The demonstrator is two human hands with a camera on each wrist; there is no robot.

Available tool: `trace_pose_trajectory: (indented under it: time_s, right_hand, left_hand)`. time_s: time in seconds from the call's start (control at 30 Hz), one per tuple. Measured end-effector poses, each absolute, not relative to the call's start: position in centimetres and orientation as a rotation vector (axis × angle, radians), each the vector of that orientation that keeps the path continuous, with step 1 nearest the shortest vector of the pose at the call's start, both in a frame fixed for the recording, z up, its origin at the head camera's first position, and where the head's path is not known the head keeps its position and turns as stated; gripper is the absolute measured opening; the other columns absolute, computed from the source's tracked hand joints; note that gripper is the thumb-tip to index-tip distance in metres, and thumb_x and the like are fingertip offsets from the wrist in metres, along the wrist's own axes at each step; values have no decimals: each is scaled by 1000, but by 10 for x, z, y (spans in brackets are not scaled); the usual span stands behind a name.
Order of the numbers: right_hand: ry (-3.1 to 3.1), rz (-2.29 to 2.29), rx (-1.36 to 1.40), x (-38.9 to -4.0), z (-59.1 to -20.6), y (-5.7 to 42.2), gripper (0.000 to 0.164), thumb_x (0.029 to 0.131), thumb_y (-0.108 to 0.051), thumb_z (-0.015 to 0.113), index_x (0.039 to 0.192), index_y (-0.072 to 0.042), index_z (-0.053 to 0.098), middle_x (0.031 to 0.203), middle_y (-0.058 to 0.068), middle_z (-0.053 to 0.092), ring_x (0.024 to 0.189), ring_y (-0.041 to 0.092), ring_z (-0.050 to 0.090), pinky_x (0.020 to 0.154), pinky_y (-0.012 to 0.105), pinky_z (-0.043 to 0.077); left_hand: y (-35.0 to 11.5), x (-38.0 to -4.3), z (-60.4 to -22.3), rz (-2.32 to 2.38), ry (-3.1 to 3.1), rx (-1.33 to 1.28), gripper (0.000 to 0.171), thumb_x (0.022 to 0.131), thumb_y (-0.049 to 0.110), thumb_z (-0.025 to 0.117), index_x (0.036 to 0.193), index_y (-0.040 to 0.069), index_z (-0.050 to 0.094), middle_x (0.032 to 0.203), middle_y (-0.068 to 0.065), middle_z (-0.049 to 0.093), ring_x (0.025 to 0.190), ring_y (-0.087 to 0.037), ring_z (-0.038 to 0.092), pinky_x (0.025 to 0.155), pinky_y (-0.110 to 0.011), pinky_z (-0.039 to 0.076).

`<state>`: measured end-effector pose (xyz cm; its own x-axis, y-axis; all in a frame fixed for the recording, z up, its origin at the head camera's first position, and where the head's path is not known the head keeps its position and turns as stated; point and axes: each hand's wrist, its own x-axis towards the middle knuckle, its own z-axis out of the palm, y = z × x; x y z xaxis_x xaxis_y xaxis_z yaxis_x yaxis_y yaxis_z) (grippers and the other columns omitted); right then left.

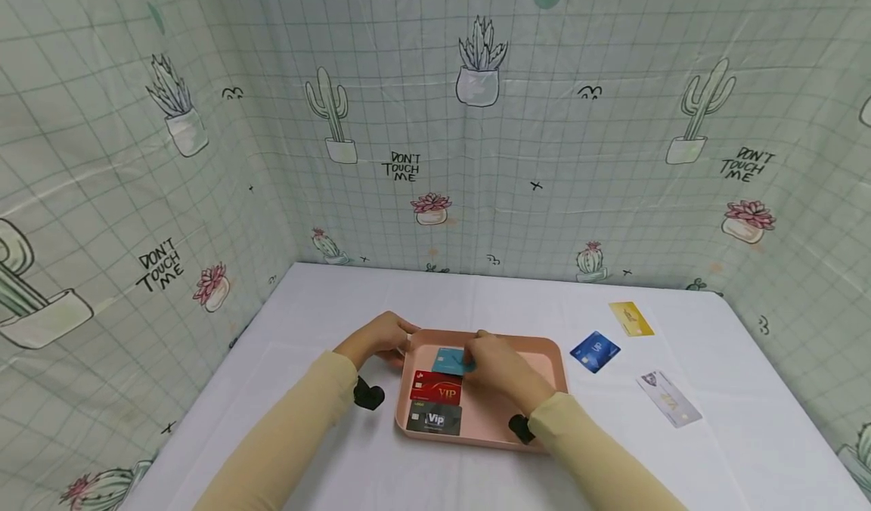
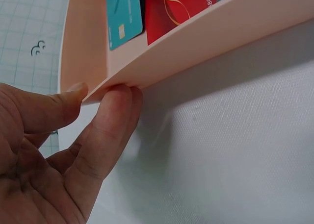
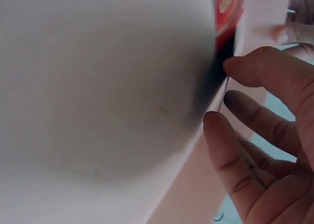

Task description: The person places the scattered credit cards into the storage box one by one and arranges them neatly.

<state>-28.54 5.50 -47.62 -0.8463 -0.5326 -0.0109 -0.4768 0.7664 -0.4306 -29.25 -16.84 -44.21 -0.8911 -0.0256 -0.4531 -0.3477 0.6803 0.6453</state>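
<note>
A shallow pink tray [image 1: 486, 426] lies on the white table. Its far left corner is held between the thumb and fingers of my left hand [image 1: 381, 336]; in the left wrist view the fingertips [image 2: 112, 111] press the outer wall. Over the tray, my right hand [image 1: 500, 367] pinches a teal card [image 1: 446, 360] by its right edge. That card appears nearly edge-on in the right wrist view, between thumb and fingers. In a column below it lie a red VIP card [image 1: 435, 388] and a dark grey Vip card [image 1: 434, 419].
To the right of the tray, three cards lie apart on the table: a gold card [image 1: 631, 319], a blue VIP card [image 1: 595, 351] and a silver card [image 1: 670, 399]. A cloth with printed cacti [image 1: 537, 156] hangs behind the table and along its sides.
</note>
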Motion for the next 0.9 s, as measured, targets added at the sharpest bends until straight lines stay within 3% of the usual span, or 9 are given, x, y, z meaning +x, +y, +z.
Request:
trace_pose_trajectory:
  time_s: [0.3, 0.67, 0.9]
  right_hand:
    - [2746, -583, -821, -279, -472, 45, 21, 88, -15, 82, 102, 1, 79, 102, 12, 74, 92, 23, 66, 91, 42, 62]
    - [2723, -555, -873, -272, -468, 44, 22, 91, -12, 77, 109, 0, 78, 117, 13, 68, 104, 27, 64, 99, 45, 58]
    - [2763, -537, -928, -275, -469, 44, 27, 89, -12, 76, 113, -1, 76, 118, 13, 69, 100, 25, 65, 98, 45, 59]
  left_hand:
    - [-170, -295, -448, 1072, 2480, -317, 41, 97, 3, 64, 138, 9, 67, 119, -17, 72, 60, -18, 65, 58, -28, 61]
    - [-167, -293, -449, 1091, 2482, -312, 42, 97, 3, 65, 139, 8, 66, 125, -20, 70, 59, -18, 64, 59, -28, 62]
    - [-169, -294, -449, 1092, 2471, -341, 42, 97, 4, 65, 139, 10, 67, 122, -18, 70, 59, -19, 64, 58, -27, 61]
